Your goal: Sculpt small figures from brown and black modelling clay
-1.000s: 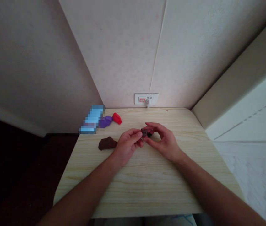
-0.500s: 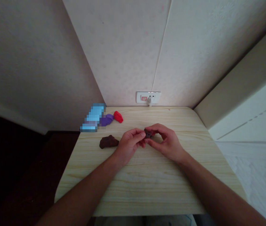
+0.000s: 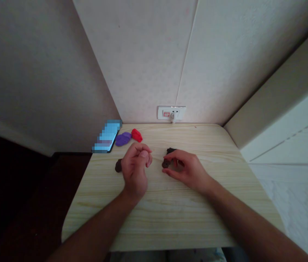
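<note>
My right hand (image 3: 190, 169) grasped a small brown piece (image 3: 166, 164) between thumb and index finger, low over the middle of the pale wood-grained table (image 3: 170, 218); I could not tell whether the piece touched the wood. Just beyond it, partly covered by my right fingers, lay a dark lump (image 3: 170, 150). My left hand (image 3: 135, 167) was apart from the right, its fingers curled in and its thumb bent toward them, and I could not tell whether anything was inside. A brown lump (image 3: 118, 166) showed at its outer side, the rest of it hidden behind that hand. Farther back on the left, a purple lump (image 3: 123, 139) sat beside a red lump (image 3: 136, 135), with a phone (image 3: 107, 136) lying next to the purple one, its screen lit and blurred. A plug (image 3: 172, 116) was in the wall socket (image 3: 181, 113) behind the table.
</note>
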`<act>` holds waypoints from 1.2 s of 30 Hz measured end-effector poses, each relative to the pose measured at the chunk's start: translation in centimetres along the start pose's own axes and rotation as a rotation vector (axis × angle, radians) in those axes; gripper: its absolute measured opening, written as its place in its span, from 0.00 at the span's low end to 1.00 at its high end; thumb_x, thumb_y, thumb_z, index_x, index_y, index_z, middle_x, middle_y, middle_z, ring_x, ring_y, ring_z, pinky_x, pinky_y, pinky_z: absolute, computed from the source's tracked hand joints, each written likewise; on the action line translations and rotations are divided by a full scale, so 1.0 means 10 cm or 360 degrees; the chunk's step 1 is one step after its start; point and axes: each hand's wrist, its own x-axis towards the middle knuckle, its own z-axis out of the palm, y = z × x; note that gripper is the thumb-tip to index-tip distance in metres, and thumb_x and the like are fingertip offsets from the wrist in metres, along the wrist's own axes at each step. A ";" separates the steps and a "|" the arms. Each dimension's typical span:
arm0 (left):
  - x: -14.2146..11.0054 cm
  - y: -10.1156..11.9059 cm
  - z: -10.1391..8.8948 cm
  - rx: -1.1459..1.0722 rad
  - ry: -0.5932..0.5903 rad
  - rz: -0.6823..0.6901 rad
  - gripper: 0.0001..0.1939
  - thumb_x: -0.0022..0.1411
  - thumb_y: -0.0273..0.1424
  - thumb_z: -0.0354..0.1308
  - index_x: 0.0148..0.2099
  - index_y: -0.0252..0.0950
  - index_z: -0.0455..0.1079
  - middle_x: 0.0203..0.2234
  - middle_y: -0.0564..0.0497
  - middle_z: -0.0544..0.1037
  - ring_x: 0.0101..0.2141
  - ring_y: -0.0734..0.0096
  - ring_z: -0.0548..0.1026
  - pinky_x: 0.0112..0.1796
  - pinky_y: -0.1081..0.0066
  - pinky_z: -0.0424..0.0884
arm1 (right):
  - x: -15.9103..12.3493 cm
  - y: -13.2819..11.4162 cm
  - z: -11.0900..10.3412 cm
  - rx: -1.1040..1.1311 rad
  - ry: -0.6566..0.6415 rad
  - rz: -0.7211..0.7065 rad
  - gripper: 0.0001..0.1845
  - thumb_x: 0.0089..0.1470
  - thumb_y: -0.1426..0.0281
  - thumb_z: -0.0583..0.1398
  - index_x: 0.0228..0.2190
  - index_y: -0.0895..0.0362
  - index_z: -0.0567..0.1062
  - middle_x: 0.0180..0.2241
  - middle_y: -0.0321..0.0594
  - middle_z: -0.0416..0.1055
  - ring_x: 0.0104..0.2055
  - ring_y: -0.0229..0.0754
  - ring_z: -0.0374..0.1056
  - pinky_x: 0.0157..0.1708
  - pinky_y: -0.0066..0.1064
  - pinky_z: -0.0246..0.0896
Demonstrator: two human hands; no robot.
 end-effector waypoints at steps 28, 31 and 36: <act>0.11 0.26 -0.59 0.1745 -0.1078 0.0228 0.16 0.71 0.32 0.53 0.59 0.40 0.65 0.54 0.41 0.71 0.56 0.55 0.71 0.59 0.55 0.67 | 0.01 -0.07 0.04 0.0007 0.0341 -0.0238 0.19 0.60 0.65 0.64 0.52 0.55 0.75 0.39 0.42 0.77 0.30 0.38 0.66 0.31 0.32 0.67; 0.18 0.22 -0.30 0.1620 -0.1122 0.0314 0.17 0.71 0.30 0.52 0.60 0.40 0.65 0.56 0.41 0.71 0.58 0.53 0.70 0.60 0.55 0.65 | 0.02 -0.08 0.01 0.0124 0.0296 -0.0337 0.23 0.61 0.66 0.65 0.57 0.53 0.74 0.43 0.43 0.78 0.37 0.41 0.70 0.40 0.35 0.71; 0.32 0.19 -0.11 0.1451 -0.1324 0.0218 0.12 0.70 0.31 0.53 0.53 0.40 0.72 0.46 0.42 0.77 0.49 0.53 0.74 0.53 0.58 0.67 | 0.07 -0.08 -0.06 0.0173 0.0279 -0.0317 0.17 0.64 0.67 0.62 0.53 0.52 0.78 0.43 0.44 0.79 0.44 0.44 0.74 0.45 0.36 0.73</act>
